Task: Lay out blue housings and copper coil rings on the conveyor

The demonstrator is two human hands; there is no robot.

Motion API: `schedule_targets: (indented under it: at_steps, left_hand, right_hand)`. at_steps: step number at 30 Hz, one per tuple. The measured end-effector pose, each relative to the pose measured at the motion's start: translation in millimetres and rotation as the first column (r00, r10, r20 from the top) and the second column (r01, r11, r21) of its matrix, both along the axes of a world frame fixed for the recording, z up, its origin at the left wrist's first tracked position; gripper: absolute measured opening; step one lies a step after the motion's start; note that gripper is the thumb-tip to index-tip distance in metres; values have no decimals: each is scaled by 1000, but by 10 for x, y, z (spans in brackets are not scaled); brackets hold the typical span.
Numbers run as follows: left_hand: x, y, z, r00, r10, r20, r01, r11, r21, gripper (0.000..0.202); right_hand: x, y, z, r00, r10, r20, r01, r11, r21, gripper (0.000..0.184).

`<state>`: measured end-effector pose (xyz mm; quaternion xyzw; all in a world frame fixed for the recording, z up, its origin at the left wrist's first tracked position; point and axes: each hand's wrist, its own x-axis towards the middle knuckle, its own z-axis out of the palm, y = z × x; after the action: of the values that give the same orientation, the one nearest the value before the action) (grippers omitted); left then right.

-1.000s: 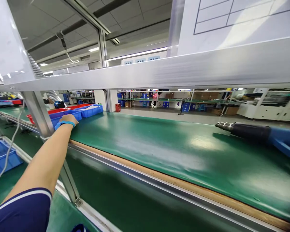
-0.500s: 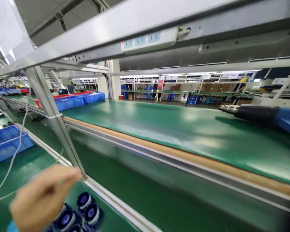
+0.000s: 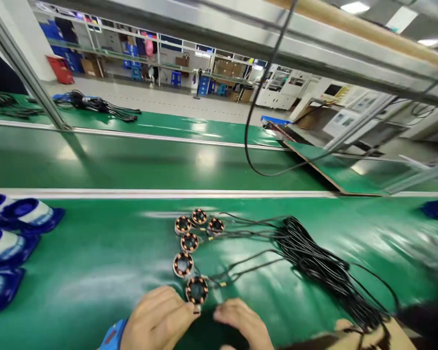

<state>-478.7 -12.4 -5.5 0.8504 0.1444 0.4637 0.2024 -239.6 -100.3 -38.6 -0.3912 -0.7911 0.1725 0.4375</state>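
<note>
In the head view, six small round copper coils lie on the green mat (image 3: 95, 272) in a loose line whose long axis runs from near the person up and away, leaning slightly left. The nearest coil (image 3: 196, 289) lies flat, its open face upward, just ahead of both hands. The left hand (image 3: 156, 321), with a blue wristband (image 3: 111, 335), is loosely curled with its fingertips touching that coil's near edge; the right hand (image 3: 241, 323) is relaxed and open, just beside it, holding nothing. Thin black leads run rightward from the coils into a bundle of black cable (image 3: 321, 267) that trails toward the lower right corner.

Half a second ago the camera looked across at an upper shelf and a blurred left hand; now it looks down at the mat. A second ago the left arm reached far out to blue bins.

Blue-and-white spools (image 3: 10, 228) crowd the left edge, well apart from the coils. Bare mat lies between them, and a pale rail (image 3: 131, 193) bounds the far side.
</note>
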Motion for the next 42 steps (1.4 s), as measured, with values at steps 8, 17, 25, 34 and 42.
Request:
schedule_targets:
  at_steps: [8, 17, 25, 34, 42]
  left_hand:
    - [-39, -613, 148, 995, 37, -94, -22, 987, 157, 17]
    - [-12, -507, 130, 976, 199, -84, -176, 960, 217, 23]
    - [66, 539, 109, 925, 354, -140, -349, 935, 59, 26]
    - [-49, 1201, -377, 850, 341, -401, -311, 940, 141, 38]
    - [-6, 1166, -387, 892, 279, -356, -334, 937, -101, 34]
  right_hand:
    - [-449, -317, 436, 971, 4, -239, 12, 998, 67, 25]
    - [-199, 130, 663, 996, 65, -59, -65, 998, 5, 14]
    - [13, 1480, 814, 993, -113, 31, 117, 979, -167, 5]
    - [-121, 2406, 449, 940, -113, 321, 224, 917, -330, 7]
    - [-186, 2451, 494, 928, -75, 366, 240, 870, -431, 7]
